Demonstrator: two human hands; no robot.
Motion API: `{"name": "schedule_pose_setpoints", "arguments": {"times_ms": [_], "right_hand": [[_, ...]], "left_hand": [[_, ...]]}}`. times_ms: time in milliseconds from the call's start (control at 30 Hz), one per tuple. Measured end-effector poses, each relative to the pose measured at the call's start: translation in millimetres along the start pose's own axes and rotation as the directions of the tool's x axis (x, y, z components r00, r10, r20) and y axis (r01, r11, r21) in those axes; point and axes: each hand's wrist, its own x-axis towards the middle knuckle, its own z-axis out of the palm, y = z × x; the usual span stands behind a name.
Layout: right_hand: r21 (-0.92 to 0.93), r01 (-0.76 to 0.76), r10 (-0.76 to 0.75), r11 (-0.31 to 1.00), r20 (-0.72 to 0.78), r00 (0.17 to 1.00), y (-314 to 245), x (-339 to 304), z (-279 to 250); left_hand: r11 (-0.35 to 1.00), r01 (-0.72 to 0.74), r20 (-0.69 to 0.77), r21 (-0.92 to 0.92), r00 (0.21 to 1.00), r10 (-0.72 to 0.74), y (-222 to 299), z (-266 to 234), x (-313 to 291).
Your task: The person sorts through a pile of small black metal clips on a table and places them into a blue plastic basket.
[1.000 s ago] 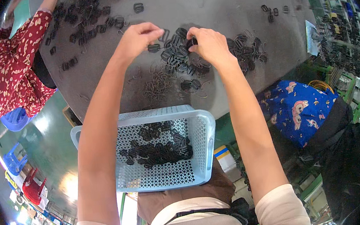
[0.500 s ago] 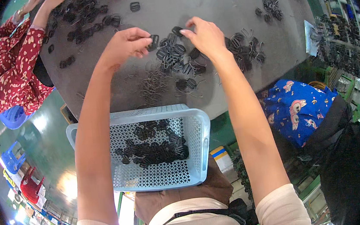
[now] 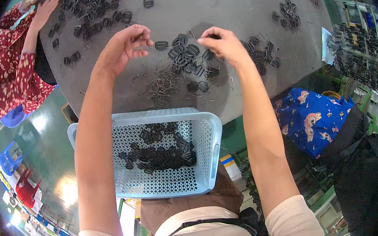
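My left hand is raised over the dark table with its thumb and fingers apart. Just right of its fingertips, a black slider buckle lies on the tabletop. My right hand is pinched shut, and a thin curved strand shows at its fingertips. Between and below my hands is a pile of black buckles, some with thin strands. A tangle of loose thin strands lies left of this pile. More buckles lie beside my right wrist, partly hidden by it.
A light blue plastic basket holding black buckles sits at my lap against the table edge. Other buckle heaps lie far left and far right. A person in a red patterned sleeve reaches onto the table. A blue patterned bag is at right.
My left hand has let go of a black buckle, which now lies on the table, and has drawn left. My right hand has shifted slightly right and nearer, away from a dark buckle.
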Motion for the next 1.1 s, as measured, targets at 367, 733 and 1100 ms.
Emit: {"name": "schedule_pose_setpoints", "arguments": {"times_ms": [367,733,1100], "right_hand": [[-0.671,0.203,-0.351,0.713,-0.091,0.932,9.3,-8.5,31.9],[0.722,0.029,-0.017,0.692,-0.024,1.000,6.3,-40.4,-5.0],[-0.605,0.056,-0.135,0.794,-0.085,0.987,-15.7,34.0,32.4]], "left_hand": [[0.177,-0.126,0.059,0.976,0.936,0.346,-44.1,14.3,28.1],[0.613,0.059,-0.085,0.788,0.996,0.013,-8.2,13.2,11.0],[0.985,0.057,-0.047,0.164,0.998,-0.050,-14.6,28.1,17.6]]}}
